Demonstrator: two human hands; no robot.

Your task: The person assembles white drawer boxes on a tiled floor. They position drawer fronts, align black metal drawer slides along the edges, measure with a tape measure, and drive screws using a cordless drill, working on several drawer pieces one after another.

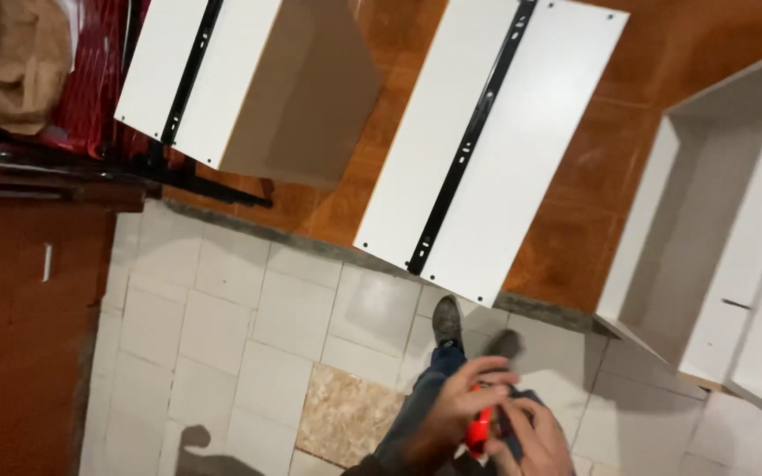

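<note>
Both hands meet low, near centre-right. Left hand (462, 401) fingers curl round small red tool (479, 429); right hand (533, 438) closes on its other side. White drawer-slide panel (487, 132) lies far, beyond.

Open tiled floor (222, 335) lies left of and ahead of both hands: bare tiles out to the grey threshold strip (310, 242). Beyond the strip, two white cabinet panels with black drawer rails (487, 141) (240, 79) rest on the wooden floor (593, 176), with a gap of bare wood between them. Right side blocked by an open white cabinet carcass (707, 229). Left edge closed by a dark wooden cabinet (19, 335). Own shoe (447, 322) stands just ahead of the hands.
</note>
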